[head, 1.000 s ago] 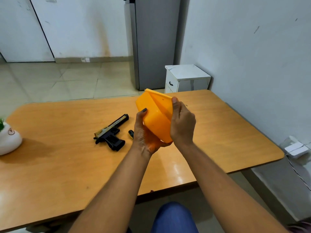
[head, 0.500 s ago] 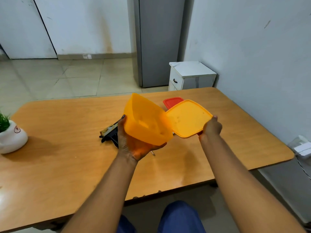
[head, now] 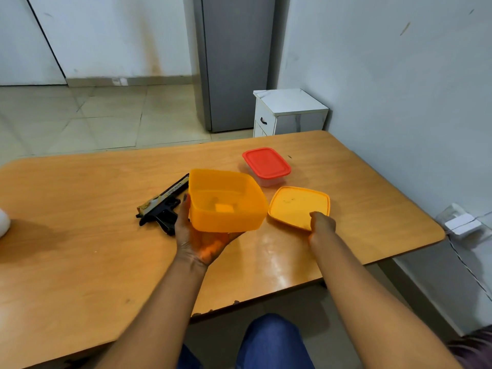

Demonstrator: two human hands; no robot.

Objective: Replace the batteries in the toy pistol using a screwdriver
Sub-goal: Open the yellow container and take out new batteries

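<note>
Left hand point(head: 198, 237) cupping open orange container point(head: 226, 201) from beneath; right hand point(head: 320, 225) pinching orange lid point(head: 298, 205) at table point(head: 80, 262) level. Toy pistol point(head: 163, 206) flat just beyond left hand. Advisable: container level, lid clear of pistol.

Both forearms are bare from the lower edge of the view up to the wrists; no sleeves, watch or bracelet show on them. The left hand point(head: 198, 235) shows a dark-painted nail on the thumb at about 11 o'clock from its palm. No ring shows on it. The right hand point(head: 320, 225) is seen from its back, its fingers mostly hidden, so nails and rings there cannot be told. At 6 o'clock in the view, between the two forearms, the knee point(head: 269, 342) is covered in blue cloth, like jeans, with a second blue patch to its left.
</note>
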